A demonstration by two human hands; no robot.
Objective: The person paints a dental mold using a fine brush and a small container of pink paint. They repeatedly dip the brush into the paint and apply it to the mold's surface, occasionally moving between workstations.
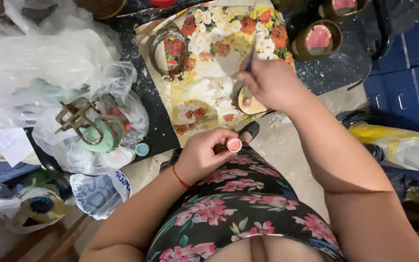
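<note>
Left hand is curled shut, fingers pinching a small pink-mouthed paint pot over the lap. Right hand, ahead of it, grips a brush closed-fisted, tip at a round piece on the floral surface.

The floral sheet leaves little bare surface: a floral-covered ring piece stands at its left edge, and the right hand with its brush covers the lower right. Left of the sheet, plastic bags and a green ornament with a brass frame crowd the dark table. Open floor lies between table and lap, near the left hand.
</note>
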